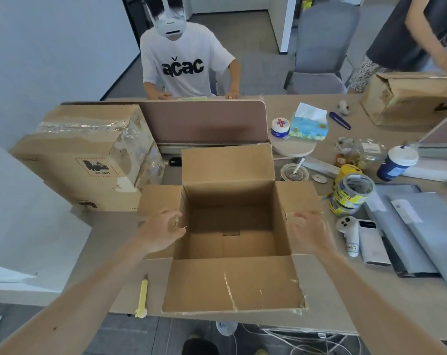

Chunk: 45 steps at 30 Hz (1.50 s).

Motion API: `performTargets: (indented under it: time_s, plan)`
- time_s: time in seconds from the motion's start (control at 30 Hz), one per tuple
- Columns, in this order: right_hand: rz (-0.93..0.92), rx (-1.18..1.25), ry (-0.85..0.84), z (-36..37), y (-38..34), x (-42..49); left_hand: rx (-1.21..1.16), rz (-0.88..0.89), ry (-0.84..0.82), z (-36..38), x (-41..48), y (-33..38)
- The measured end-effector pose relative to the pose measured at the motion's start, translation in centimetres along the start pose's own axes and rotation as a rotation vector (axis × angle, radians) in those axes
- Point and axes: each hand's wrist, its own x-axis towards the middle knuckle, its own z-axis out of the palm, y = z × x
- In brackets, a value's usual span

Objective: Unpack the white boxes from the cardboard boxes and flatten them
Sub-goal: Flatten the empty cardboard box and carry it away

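Note:
An open cardboard box (232,280) stands in front of me with all flaps spread and nothing inside. My left hand (163,233) hovers at its left rim, fingers loosely curled and holding nothing. Over the right flap, my right hand (310,233) has relaxed fingers and also grips nothing. A white box (25,219) lies at the left edge of the table. Behind it stands a taped, sealed cardboard box (89,155).
A yellow utility knife (142,295) lies near the front edge. Tape rolls (353,193), a white controller (349,233), a phone (372,243) and grey bags (422,226) crowd the right. A desk divider (204,121) is behind; a person sits beyond it. Another person handles a cardboard box (409,98) far right.

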Motion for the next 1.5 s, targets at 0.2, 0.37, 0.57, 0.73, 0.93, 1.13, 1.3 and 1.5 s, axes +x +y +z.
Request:
performTargets:
  time_s: [0.2, 0.37, 0.57, 0.73, 0.93, 1.13, 1.3, 1.5]
  plan:
    - [0.165, -0.021, -0.014, -0.7, 2.5, 1.8, -0.058, -0.132, 0.08, -0.1, 1.6, -2.3]
    - [0.238, 0.013, -0.062, -0.6, 3.1, 3.0, -0.129, -0.214, 0.083, -0.1, 3.0, -4.5]
    - [0.244, 0.137, -0.023, -0.2, 2.9, 4.1, -0.257, -0.267, 0.157, -0.5, 3.9, -5.8]
    - [0.232, 0.134, 0.139, -2.2, 2.9, 4.6, -0.3, -0.205, 0.254, -2.7, 3.9, -6.3]
    - [0.099, 0.254, 0.125, -4.6, 0.4, 5.0, -0.373, 0.016, 0.333, -3.9, 2.8, -1.5]
    - [-0.053, 0.573, -0.139, -3.0, -2.8, 3.7, -0.496, 0.134, 0.137, -2.8, 2.6, 2.5]
    - [-0.189, 0.258, -0.304, 0.0, -1.8, 2.5, -0.323, 0.169, -0.068, -0.1, 1.9, 1.0]
    - [-0.321, -0.13, -0.536, -0.2, 3.1, 0.2, -0.073, 0.17, -0.229, 1.1, -0.1, -2.1]
